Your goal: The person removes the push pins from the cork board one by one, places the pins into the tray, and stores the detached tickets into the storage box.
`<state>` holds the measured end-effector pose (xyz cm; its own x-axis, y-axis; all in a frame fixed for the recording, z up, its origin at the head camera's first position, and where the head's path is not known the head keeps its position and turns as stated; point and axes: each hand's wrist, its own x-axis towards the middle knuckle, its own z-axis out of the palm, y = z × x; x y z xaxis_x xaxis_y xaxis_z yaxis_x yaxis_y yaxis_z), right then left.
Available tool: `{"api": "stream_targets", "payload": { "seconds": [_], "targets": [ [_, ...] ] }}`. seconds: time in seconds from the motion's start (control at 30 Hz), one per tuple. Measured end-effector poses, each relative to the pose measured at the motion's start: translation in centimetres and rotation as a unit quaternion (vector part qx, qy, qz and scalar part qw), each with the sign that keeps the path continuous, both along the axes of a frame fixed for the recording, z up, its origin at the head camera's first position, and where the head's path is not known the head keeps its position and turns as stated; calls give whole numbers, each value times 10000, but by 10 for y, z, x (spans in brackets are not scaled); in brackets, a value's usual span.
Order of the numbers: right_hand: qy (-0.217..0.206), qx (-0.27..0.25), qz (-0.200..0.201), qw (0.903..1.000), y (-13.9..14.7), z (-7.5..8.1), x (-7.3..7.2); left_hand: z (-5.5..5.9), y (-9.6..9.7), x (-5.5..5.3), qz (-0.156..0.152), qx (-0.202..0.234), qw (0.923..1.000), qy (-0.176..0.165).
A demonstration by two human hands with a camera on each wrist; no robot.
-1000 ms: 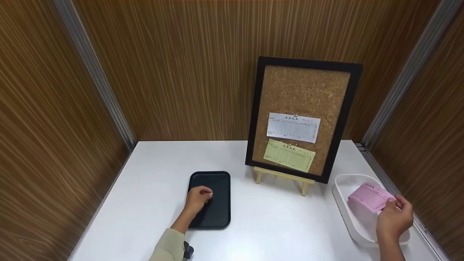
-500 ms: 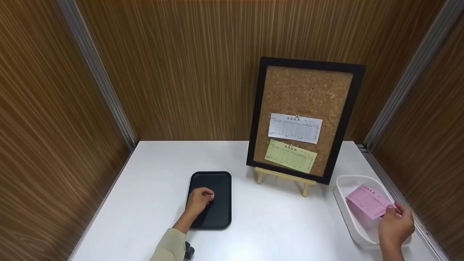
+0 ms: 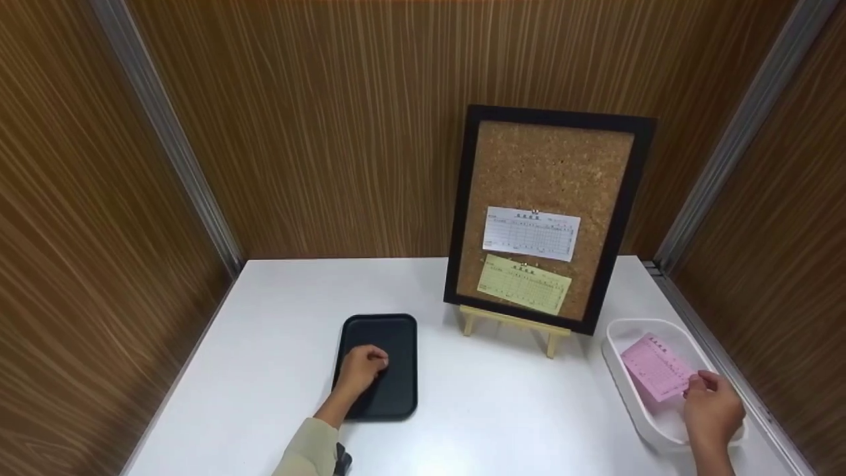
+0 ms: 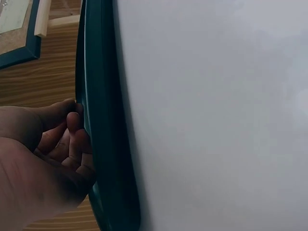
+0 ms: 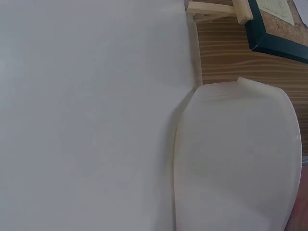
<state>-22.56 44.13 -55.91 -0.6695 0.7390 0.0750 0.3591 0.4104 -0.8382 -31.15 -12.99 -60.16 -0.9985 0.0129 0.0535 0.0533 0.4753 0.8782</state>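
Observation:
In the head view my right hand pinches the right corner of a pink printed slip between thumb and fingers. The slip slants over the white plastic bin; in the right wrist view only the bin's side shows, the slip being hidden. My left hand is over the black tray, with thumb and index tips pressed together. A tiny pale thing shows at those fingertips, mostly hidden. The left wrist view has the same hand beside the tray's outer wall.
A black-framed corkboard leans on a small wooden easel at the back right. A white slip and a yellow slip are pinned to it. Wood-grain panels enclose the white table at the back and sides.
The pink slip, curved before, now lies flatter and has tilted down to the left with my right hand still on its corner. My left hand stays nearly still over the tray.

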Motion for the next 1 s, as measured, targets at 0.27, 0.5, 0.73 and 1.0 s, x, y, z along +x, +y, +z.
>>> {"api": "stream_targets", "payload": {
  "seconds": [0.27,0.5,0.73,1.0],
  "targets": [
    [-214,735,596,9953,-8,0,-1,-1,-6,4,51,-157,9999,2],
    [-393,1254,663,9891,-8,4,5,0,-5,5,12,-138,9999,17],
    [-249,1542,562,9861,-6,4,10,2,-3,0,44,-250,9997,13],
    [230,1522,493,9868,-12,12,9,18,4,-7,-2,17,10000,71]
  ]
}}
